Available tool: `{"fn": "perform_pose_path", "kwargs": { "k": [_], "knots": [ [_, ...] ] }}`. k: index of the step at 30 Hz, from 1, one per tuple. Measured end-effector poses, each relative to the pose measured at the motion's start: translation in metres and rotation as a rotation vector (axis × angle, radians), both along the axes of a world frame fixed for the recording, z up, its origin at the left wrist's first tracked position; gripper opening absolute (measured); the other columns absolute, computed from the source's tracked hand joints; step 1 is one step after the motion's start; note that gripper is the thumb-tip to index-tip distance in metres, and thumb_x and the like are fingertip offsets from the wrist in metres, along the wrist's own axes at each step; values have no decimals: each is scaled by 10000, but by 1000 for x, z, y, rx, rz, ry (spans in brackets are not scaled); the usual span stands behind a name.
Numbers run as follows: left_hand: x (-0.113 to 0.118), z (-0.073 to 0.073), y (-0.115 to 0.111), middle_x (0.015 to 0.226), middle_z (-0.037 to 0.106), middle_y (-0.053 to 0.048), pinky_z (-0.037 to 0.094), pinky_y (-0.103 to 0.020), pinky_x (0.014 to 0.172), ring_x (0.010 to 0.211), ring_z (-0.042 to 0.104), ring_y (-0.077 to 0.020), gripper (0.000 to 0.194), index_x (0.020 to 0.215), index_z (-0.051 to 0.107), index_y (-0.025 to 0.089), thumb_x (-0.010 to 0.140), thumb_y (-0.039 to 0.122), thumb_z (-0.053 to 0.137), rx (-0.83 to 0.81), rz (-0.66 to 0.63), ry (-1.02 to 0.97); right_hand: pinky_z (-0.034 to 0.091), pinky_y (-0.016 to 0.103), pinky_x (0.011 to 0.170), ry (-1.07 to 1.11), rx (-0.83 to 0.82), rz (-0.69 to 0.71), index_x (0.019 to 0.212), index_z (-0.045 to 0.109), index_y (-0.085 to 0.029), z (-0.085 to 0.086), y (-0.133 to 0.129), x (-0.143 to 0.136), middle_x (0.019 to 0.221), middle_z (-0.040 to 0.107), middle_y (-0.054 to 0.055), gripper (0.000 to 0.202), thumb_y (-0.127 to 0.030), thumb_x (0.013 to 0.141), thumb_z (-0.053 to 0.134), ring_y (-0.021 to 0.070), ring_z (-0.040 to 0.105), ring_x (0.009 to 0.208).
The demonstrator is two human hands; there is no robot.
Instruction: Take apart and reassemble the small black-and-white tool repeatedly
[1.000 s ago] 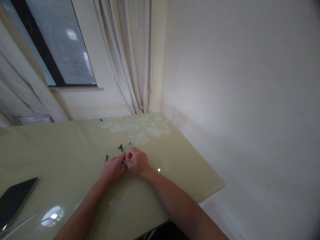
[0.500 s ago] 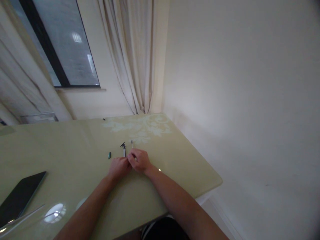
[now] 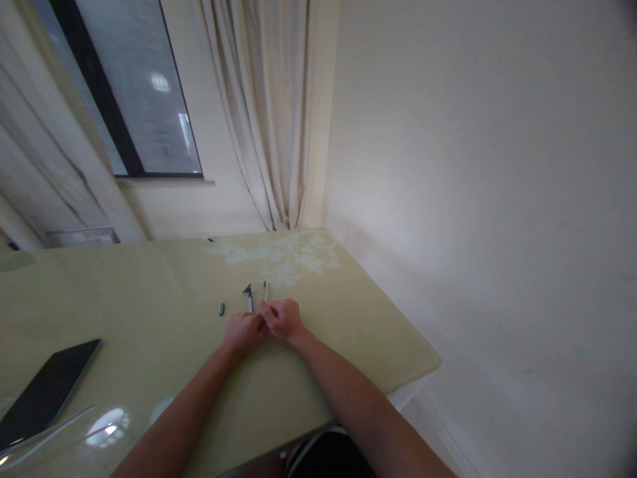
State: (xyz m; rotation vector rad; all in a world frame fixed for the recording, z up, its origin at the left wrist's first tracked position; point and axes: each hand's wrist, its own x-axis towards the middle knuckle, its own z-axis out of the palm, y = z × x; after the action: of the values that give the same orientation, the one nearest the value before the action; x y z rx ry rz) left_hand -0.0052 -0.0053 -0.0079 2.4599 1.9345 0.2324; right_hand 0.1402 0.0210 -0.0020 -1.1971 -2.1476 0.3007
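My left hand (image 3: 243,333) and my right hand (image 3: 283,318) meet over the table, fingers curled and touching. Whatever they pinch between them is hidden and too small to name. Just beyond the left hand lies a razor (image 3: 250,302) with a dark head and a grey handle. A thin white toothbrush (image 3: 265,291) with a dark head points away from the right hand; its lower end is hidden behind the fingers. To the left sits a small dark green oblong piece (image 3: 221,309), apart from both hands.
The glossy pale green table (image 3: 149,312) has its right edge near the wall. A dark flat panel (image 3: 47,385) lies at the left, with a clear, shiny-edged object (image 3: 44,438) by it. A tiny dark piece (image 3: 210,239) rests at the far edge, below curtains (image 3: 263,119).
The view has shifted slightly. My right hand's fingers have moved a little against the left hand; both hands stay together. The razor, toothbrush and green piece lie as before.
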Motion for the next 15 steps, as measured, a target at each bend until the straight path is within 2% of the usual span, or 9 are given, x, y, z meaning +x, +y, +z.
{"fn": "perform_pose_path", "kwargs": {
  "k": [6, 15],
  "knots": [
    [0, -1, -1, 863, 790, -125, 451, -288, 690, 757, 730, -232, 380, 887, 757, 200, 1003, 321, 416, 46, 2, -14, 226, 270, 544, 152, -28, -45, 520, 591, -166, -5, 8, 1, 494, 465, -9, 663, -497, 1051, 370, 101, 417, 492],
    [-3, 1, -2, 817, 786, -111, 413, -294, 656, 722, 719, -220, 405, 846, 754, 201, 1013, 332, 410, 74, 25, -46, 212, 277, 531, 257, -54, -18, 487, 503, -183, -9, 9, -1, 482, 401, -5, 692, -593, 1017, 327, 110, 407, 491]
  ]
}}
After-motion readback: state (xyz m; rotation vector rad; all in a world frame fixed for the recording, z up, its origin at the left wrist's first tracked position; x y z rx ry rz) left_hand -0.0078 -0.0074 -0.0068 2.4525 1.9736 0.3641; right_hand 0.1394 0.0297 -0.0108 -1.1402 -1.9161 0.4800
